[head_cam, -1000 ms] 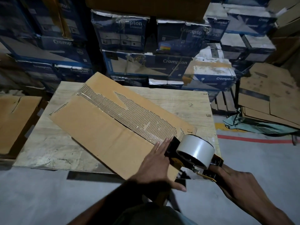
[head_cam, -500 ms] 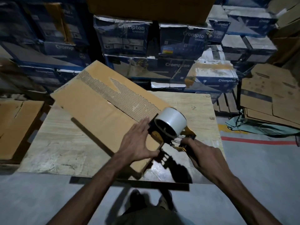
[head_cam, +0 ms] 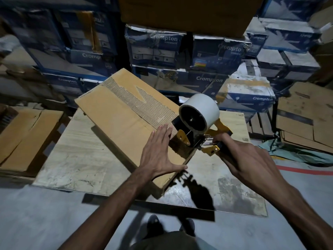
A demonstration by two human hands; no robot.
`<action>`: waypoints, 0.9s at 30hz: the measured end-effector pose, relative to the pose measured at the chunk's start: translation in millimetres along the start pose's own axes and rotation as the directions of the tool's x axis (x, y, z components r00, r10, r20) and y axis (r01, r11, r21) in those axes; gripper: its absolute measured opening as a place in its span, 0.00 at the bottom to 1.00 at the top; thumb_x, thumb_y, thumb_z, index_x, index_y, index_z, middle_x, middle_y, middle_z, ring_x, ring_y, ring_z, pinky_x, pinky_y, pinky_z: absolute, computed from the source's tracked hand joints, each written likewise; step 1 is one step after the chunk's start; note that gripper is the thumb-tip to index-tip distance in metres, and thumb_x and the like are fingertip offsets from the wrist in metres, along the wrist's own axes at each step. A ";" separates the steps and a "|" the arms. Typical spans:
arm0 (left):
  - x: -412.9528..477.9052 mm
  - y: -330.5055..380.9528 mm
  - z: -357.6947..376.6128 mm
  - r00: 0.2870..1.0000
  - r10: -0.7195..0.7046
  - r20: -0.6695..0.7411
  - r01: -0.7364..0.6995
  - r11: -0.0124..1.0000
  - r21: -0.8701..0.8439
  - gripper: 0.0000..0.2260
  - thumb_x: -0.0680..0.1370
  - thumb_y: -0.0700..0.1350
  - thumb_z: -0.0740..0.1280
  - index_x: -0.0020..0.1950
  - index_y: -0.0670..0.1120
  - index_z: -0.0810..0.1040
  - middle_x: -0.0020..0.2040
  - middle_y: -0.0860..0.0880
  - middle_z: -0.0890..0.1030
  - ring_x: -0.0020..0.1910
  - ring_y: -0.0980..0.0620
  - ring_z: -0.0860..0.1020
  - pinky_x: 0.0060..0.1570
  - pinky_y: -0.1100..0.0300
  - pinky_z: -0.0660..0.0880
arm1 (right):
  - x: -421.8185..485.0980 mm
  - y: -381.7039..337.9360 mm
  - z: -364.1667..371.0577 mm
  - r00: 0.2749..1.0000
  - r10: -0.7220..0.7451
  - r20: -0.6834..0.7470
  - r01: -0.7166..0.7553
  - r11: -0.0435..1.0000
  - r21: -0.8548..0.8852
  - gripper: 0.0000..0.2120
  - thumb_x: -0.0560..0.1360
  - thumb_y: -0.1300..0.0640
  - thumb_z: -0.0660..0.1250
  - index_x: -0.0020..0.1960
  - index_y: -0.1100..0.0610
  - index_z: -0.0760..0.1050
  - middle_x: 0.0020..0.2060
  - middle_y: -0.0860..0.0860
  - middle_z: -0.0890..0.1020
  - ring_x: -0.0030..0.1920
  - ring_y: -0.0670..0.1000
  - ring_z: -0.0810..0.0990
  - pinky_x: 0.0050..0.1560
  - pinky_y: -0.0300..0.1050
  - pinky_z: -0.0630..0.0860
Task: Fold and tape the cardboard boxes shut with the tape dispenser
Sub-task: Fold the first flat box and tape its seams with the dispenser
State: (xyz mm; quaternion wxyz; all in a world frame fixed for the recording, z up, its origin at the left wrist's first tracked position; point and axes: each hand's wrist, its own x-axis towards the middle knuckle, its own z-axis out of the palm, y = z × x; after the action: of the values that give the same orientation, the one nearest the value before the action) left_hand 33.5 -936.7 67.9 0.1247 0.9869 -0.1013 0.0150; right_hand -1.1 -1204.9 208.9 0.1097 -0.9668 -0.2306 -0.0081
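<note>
A brown cardboard box (head_cam: 115,114) lies on the wooden table (head_cam: 86,147), its far end raised off the surface. A strip of torn, exposed corrugation runs along its seam. My left hand (head_cam: 158,152) presses flat on the near end of the box with straight, spread fingers. My right hand (head_cam: 246,159) grips the handle of the yellow and black tape dispenser (head_cam: 198,123), which carries a white tape roll. The dispenser's front rests on the box seam just right of my left fingertips.
Stacks of blue printed cartons (head_cam: 155,49) stand close behind the table. Flattened brown cardboard (head_cam: 306,116) lies at the right, and another brown box (head_cam: 27,134) sits at the left. Red floor tape (head_cam: 302,170) runs at the right. My feet (head_cam: 153,222) show below the table edge.
The dispenser has travelled from the box's near end up along the seam, away from me. My left hand moved with it. The box's far end has risen off the table.
</note>
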 end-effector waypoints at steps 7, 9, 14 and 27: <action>1.9 -3.9 7.4 0.998 -0.003 0.064 -0.001 0.998 0.060 0.61 0.64 0.86 0.54 0.85 0.47 0.49 0.86 0.47 0.48 0.84 0.50 0.45 0.82 0.49 0.38 | -16.8 5.6 48.9 0.994 0.045 0.101 -0.040 0.998 -0.043 0.12 0.83 0.44 0.59 0.65 0.40 0.62 0.47 0.46 0.82 0.38 0.54 0.80 0.32 0.51 0.75; 3.4 -4.2 9.5 0.996 0.012 0.087 -0.017 0.998 0.058 0.60 0.65 0.86 0.54 0.85 0.48 0.49 0.86 0.47 0.48 0.84 0.51 0.45 0.82 0.49 0.39 | -19.5 7.6 58.3 0.991 0.070 0.112 -0.063 0.996 -0.065 0.11 0.84 0.44 0.58 0.65 0.40 0.62 0.48 0.46 0.82 0.38 0.55 0.80 0.33 0.52 0.76; 6.5 -4.6 11.8 0.995 0.028 0.100 -0.035 0.997 0.071 0.60 0.65 0.86 0.52 0.85 0.48 0.50 0.86 0.48 0.48 0.84 0.50 0.46 0.82 0.49 0.41 | -20.7 13.0 63.9 0.992 0.079 0.103 -0.075 0.997 -0.035 0.11 0.84 0.43 0.57 0.65 0.40 0.63 0.48 0.45 0.82 0.38 0.55 0.81 0.33 0.51 0.76; -0.5 4.8 24.3 0.973 0.208 0.103 -0.199 0.976 -0.093 0.38 0.79 0.70 0.58 0.81 0.48 0.63 0.81 0.48 0.64 0.81 0.51 0.57 0.82 0.50 0.51 | -25.2 13.0 80.7 0.997 0.068 0.033 -0.064 0.990 -0.124 0.09 0.85 0.45 0.56 0.65 0.40 0.65 0.48 0.47 0.82 0.32 0.55 0.80 0.27 0.45 0.63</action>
State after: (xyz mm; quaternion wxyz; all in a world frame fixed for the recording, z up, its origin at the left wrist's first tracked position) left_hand 32.1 -947.2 45.5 0.1569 0.9646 -0.2094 -0.0317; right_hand -20.7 -1210.0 125.8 0.0460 -0.9788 -0.1996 -0.0006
